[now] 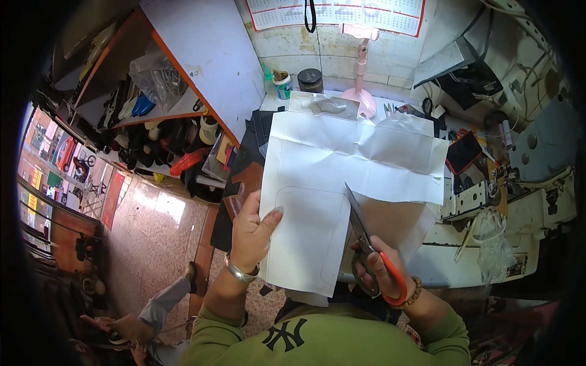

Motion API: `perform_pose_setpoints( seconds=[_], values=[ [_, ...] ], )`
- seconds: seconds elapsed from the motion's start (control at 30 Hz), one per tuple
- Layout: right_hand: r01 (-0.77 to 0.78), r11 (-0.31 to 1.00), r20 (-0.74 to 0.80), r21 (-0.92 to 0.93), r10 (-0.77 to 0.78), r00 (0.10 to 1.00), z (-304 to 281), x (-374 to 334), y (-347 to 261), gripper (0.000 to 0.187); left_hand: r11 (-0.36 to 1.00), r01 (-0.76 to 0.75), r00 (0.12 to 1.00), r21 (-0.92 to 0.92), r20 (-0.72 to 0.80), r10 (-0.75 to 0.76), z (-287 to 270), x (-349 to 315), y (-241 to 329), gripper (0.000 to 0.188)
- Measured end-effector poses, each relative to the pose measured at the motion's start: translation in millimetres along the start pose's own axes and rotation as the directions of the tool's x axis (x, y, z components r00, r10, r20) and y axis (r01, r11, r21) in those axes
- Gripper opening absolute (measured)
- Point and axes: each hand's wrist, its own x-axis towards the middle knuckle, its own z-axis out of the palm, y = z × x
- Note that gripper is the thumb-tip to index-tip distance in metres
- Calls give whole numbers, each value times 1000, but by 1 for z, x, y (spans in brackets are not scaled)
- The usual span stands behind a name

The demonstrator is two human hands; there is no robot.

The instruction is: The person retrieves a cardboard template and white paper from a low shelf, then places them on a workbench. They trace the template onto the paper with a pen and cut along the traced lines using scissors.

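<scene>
A large creased sheet of white card (305, 238) spreads across the middle, with a rounded outline drawn on its lower left part. My left hand (251, 232) grips its left edge, thumb on top and fingers behind. In my right hand (384, 268) is a pair of scissors (359, 219) with red and dark handles. The blades point up and away, and their tip lies at the inner end of a cut in the card. Right of that cut, a duller, brownish-grey surface (390, 226) shows below the card's upper part.
A sewing machine (540, 146) stands at the right of the white worktable (439, 268). Behind the card are a pink stand (360, 91), a dark-lidded jar (310, 80) and a small tub (282, 85). Crowded shelves (177, 116) rise at left. Another person's leg (165, 302) shows lower left.
</scene>
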Motion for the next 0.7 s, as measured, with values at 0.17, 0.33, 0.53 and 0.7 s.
perform_pose_setpoints(
  seconds=[0.17,0.33,0.53,0.7],
  values=[
    [30,999,1,29,-31,1000,-3,1,7,55,1000,-3,1000,-2,18,3,-2,0,0,35],
    [28,1000,19,11,-28,999,-5,0,8,51,1000,14,999,-19,38,-13,-5,1,1,35],
    [-24,998,44,-51,26,999,-8,-1,1,65,999,34,997,18,68,-35,-10,3,2,36],
    [-5,999,52,-35,7,999,-8,1,0,60,1000,24,996,-13,82,-23,-10,6,2,35]
  ],
)
